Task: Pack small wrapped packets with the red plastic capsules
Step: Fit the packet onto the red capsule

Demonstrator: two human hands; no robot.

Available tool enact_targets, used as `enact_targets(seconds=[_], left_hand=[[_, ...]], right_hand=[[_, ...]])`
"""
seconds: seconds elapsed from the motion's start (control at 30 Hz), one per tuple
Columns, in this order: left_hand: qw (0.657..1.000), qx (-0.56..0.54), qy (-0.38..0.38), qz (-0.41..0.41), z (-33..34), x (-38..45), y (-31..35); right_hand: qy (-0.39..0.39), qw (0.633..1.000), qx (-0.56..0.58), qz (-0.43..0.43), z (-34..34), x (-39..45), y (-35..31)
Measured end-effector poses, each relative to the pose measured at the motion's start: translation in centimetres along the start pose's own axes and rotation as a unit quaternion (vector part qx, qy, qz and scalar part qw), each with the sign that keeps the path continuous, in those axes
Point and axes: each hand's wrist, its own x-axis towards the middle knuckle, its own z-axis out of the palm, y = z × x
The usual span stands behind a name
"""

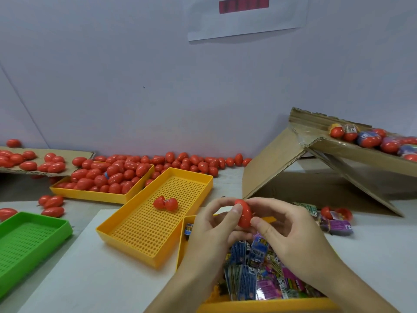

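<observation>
Both hands' grip [244, 219] on capsule [243, 214]; packet print unreadable.

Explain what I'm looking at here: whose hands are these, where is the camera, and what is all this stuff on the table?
No machine here: a person's two bare hands, filmed by one camera worn on the head, looking down. The left hand and right hand together hold one closed red capsule. Beneath them lies a yellow tray of wrapped packets. An open capsule lies in the perforated yellow tray. Another yellow tray holds many capsules; an empty green tray sits left. A cardboard box on the right holds more capsules.
</observation>
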Motion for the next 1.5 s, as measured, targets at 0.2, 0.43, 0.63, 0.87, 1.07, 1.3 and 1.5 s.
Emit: enact_targets(seconds=[0.2, 0.43, 0.63, 0.87, 1.07, 1.3, 1.5], left_hand=[[0.999, 0.043, -0.013, 0.026, -0.3, 0.0, -0.3], [0.998, 0.041, 0.004, 0.043, -0.3, 0.3, -0.7], [0.993, 0.103, -0.021, 0.060, -0.1, 0.1, -0.8], [0.991, 0.114, -0.010, 0.062, -0.3, 0.2, -0.6], [0.995, 0.083, -0.014, 0.048, -0.2, 0.3, -0.7], [0.991, -0.020, 0.128, -0.021, -0.6, 1.0, -1.2], [0.976, -0.109, 0.178, -0.056, -0.6, 1.4, -0.9]], right_hand=[[-0.013, 1.000, 0.005, -0.016, 0.2, -0.1, -0.2], [0.016, 0.999, 0.027, -0.017, 0.2, -0.1, 0.0], [0.028, 0.999, 0.003, -0.031, 0.6, -0.2, -0.5], [-0.009, 0.998, 0.064, 0.024, 0.6, 0.0, -0.1], [-0.042, 0.997, 0.059, 0.021, 0.8, 0.1, -0.3], [0.023, 0.997, -0.068, 0.025, 0.3, 0.1, 0.1], [-0.106, 0.952, -0.288, 0.023, -1.0, -0.1, 0.1]])
